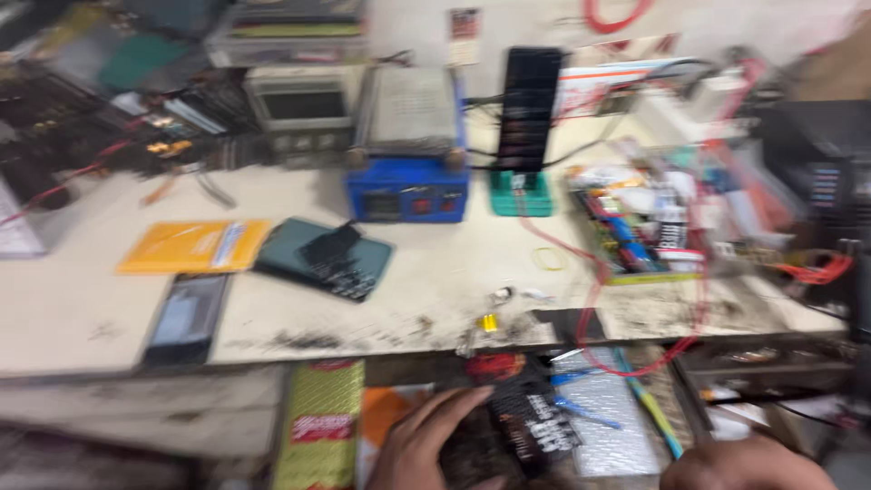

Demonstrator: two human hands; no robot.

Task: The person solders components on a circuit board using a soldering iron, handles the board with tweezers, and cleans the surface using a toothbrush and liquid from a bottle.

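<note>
Two bare hands point(426, 445), seemingly no rings, gloves or sleeves, though blurred

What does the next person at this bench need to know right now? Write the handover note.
Left hand: fingers spread on a black packet with white print in the open drawer below the bench edge; no closed grip visible.
Right hand: at the bottom edge, mostly cut off, grip unclear.
On the dirty white bench: dark phone, yellow envelope, blue box-shaped machine.
Nothing lifted out yet.
</note>
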